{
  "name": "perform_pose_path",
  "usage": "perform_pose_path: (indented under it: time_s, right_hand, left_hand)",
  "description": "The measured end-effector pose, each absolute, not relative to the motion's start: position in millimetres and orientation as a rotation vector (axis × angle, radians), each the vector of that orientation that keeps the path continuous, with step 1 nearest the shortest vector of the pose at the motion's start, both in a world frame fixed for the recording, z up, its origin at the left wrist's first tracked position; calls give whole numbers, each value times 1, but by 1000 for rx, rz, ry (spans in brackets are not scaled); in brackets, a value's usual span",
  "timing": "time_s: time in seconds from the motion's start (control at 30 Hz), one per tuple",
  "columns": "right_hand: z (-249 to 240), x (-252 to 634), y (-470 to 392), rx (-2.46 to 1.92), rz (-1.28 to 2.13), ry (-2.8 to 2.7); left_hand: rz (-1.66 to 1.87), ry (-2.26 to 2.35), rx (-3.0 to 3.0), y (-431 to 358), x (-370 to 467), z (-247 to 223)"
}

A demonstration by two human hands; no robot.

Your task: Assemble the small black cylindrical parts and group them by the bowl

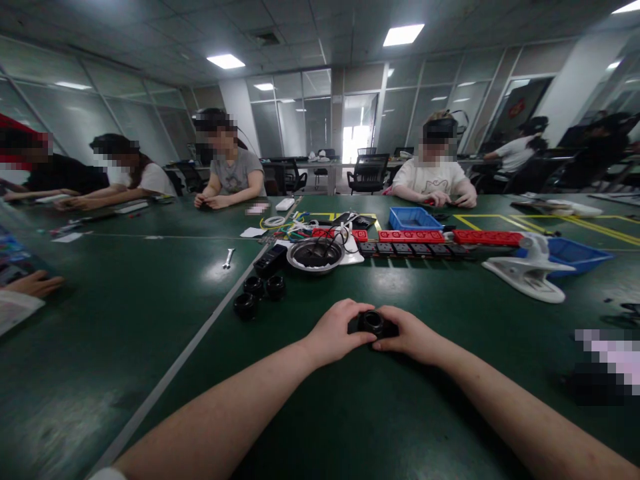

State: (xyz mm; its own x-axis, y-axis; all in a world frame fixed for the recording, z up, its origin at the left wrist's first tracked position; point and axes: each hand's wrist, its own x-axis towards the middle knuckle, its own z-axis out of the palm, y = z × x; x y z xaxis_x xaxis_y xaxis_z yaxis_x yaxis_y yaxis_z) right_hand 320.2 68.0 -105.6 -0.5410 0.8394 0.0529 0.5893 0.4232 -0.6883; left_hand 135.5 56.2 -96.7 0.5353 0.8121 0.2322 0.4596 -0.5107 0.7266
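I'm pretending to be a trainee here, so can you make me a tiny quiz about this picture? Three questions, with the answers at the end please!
1. How many black round parts are grouped to the left of the left hand?
2. True or false: another black round part is between the left hand and the right hand.
3. Which lies left of the metal bowl in the picture?
A) a blue tray
B) a wrench
C) the row of black sockets

Key: 1 three; 2 true; 3 B.
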Motion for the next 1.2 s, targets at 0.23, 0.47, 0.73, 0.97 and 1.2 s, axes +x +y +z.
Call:
perform_pose_path:
  time_s: [0.23,0.47,0.73,0.97,1.2]
  right_hand:
    - [-118,298,55,-1553,330,-2168]
    - [-106,319,64,-1175,842,-2280]
    - [-108,313,60,-1405,752,-2175]
    - [-113,300,51,-1514,350,-2208]
    - [-101,324,65,-1096,973,-2309]
  left_hand:
    - [1003,1352,2016,51,150,-111]
    - [853,1148,2113,53,141,-101]
    - [883,1202,2081,50,144,-103]
    - [954,1324,2007,49,149,-110]
    - [830,1147,2101,51,142,-97]
